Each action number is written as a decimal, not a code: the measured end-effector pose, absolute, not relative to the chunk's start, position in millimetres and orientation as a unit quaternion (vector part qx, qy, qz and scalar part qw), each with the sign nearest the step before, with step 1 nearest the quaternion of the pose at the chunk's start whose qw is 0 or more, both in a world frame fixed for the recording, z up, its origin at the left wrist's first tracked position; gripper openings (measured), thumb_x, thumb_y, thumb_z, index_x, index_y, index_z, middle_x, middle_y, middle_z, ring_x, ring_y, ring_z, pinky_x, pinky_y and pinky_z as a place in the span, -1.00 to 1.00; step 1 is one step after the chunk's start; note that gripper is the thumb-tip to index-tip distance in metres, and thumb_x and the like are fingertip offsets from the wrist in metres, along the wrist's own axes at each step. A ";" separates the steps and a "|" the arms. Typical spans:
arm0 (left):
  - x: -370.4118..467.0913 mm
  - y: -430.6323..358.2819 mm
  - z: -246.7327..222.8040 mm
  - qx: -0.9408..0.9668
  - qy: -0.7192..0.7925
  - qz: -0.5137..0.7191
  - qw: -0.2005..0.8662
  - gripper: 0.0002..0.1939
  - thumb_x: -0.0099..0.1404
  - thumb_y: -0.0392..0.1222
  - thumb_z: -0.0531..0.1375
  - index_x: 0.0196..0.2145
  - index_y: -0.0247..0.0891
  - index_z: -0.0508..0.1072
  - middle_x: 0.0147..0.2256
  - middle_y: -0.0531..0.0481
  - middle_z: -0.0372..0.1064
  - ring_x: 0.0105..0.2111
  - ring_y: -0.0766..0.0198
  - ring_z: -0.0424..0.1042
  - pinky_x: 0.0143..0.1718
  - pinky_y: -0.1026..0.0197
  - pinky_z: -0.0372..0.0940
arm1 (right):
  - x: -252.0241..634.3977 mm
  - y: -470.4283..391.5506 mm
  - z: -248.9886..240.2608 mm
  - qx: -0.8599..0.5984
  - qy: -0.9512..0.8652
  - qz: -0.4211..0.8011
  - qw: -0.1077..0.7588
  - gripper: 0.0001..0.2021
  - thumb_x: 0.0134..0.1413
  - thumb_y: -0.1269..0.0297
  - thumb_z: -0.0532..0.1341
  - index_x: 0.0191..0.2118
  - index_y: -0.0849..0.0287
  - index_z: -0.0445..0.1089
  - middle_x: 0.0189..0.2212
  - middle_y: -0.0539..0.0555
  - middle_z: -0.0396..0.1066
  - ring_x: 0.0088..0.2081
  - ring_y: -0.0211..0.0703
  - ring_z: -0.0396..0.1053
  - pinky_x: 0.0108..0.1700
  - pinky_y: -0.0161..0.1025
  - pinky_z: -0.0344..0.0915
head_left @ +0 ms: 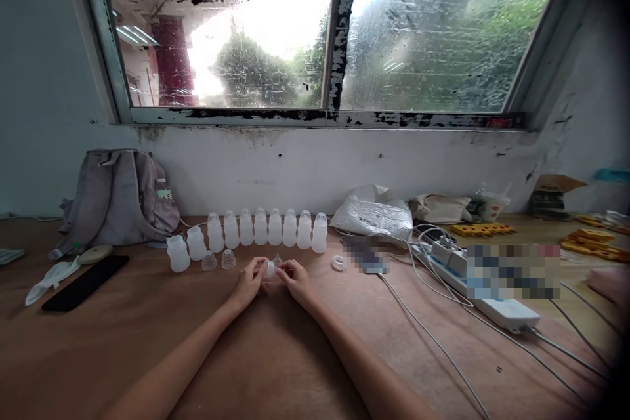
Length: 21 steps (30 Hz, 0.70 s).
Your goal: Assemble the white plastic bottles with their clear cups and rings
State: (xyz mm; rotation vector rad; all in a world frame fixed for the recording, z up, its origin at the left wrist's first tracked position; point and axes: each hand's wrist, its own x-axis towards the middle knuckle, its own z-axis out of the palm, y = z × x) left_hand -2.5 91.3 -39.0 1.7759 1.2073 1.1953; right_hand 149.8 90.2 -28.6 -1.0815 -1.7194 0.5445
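Both my hands meet above the table just in front of a row of baby bottles. My left hand (250,281) pinches a whitish, ring-like bottle collar (268,269) at its fingertips. The fingers of my right hand (295,279) are pressed together beside a small clear pointed piece (277,258), which looks like a silicone nipple. Several frosted bottles (274,228) stand upright with clear domed caps. To their left, two open-necked bottles, one (178,254) nearer me and one (196,244) behind, have no tops. Two clear domed caps (209,260) (228,259) rest before the row.
Right of my hands lie a white ring (338,263), a phone (367,254) on a cable and a white power strip (497,308). A silver padded bag (377,213) sits by the wall. Leftward are a grey backpack (121,200) and a black flat case (86,282).
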 end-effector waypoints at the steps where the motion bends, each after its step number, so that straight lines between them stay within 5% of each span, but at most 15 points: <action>1: -5.3 90.9 -34.5 0.690 0.476 0.457 0.295 -0.69 0.23 -0.05 -0.11 -0.15 -0.22 0.21 -0.40 -0.01 0.39 -0.65 0.34 0.35 -0.68 0.32 0.19 | 150.3 91.7 -29.8 -0.454 -0.705 0.216 0.501 -0.83 -0.07 0.20 0.11 -0.50 0.18 0.32 -0.54 -0.01 0.26 -0.50 -0.27 0.23 -0.43 -0.34 0.20; 3: -17.1 91.3 -19.3 0.717 0.499 0.459 0.161 -0.71 0.24 -0.08 -0.11 -0.18 -0.21 0.27 -0.34 -0.05 0.39 -0.45 0.25 0.41 -0.42 0.20 0.28 | 150.7 94.8 -32.7 -0.466 -0.690 0.219 0.509 -0.77 -0.04 0.15 0.07 -0.54 0.18 0.29 -0.56 0.00 0.25 -0.51 -0.27 0.22 -0.44 -0.34 0.20; 5: -38.3 94.0 2.0 0.736 0.513 0.442 -0.014 -0.74 0.21 -0.14 -0.05 -0.20 -0.21 0.32 -0.21 -0.09 0.35 -0.15 0.13 0.31 -0.11 0.05 0.15 | 150.5 97.3 -35.9 -0.473 -0.666 0.255 0.517 -0.69 0.01 0.09 0.00 -0.57 0.18 0.24 -0.61 -0.02 0.21 -0.57 -0.29 0.20 -0.52 -0.35 0.17; 9: -97.8 105.7 37.3 0.600 0.635 0.420 -0.247 -0.71 0.18 -0.19 -0.02 -0.17 -0.30 0.34 0.02 -0.22 0.11 0.08 -0.05 -0.06 0.01 -0.16 -0.17 | 149.6 99.0 -40.0 -0.466 -0.612 0.375 0.516 -0.60 0.03 -0.04 -0.11 -0.60 0.16 0.11 -0.69 -0.08 0.10 -0.74 -0.37 0.07 -0.73 -0.40 0.03; 16: -149.9 126.4 32.0 0.596 0.685 0.313 -0.278 -0.84 0.08 -0.17 0.11 -0.46 -0.30 0.44 -0.02 -0.24 0.13 0.07 -0.08 -0.11 0.01 -0.19 -0.25 | 148.3 95.8 -35.9 -0.446 -0.587 0.425 0.525 -0.59 -0.04 -0.10 -0.02 -0.59 0.18 0.13 -0.74 -0.13 0.06 -0.80 -0.43 -0.01 -0.79 -0.42 -0.06; 21: -129.5 108.8 47.9 0.588 0.598 0.471 -0.274 -0.83 0.15 -0.18 0.05 -0.36 -0.30 0.37 0.00 -0.21 0.09 0.04 0.01 0.01 0.03 -0.08 -0.15 | 149.1 94.9 -33.7 -0.434 -0.574 0.440 0.537 -0.63 -0.09 -0.07 0.06 -0.57 0.18 0.15 -0.72 -0.14 0.09 -0.80 -0.45 0.00 -0.80 -0.43 -0.08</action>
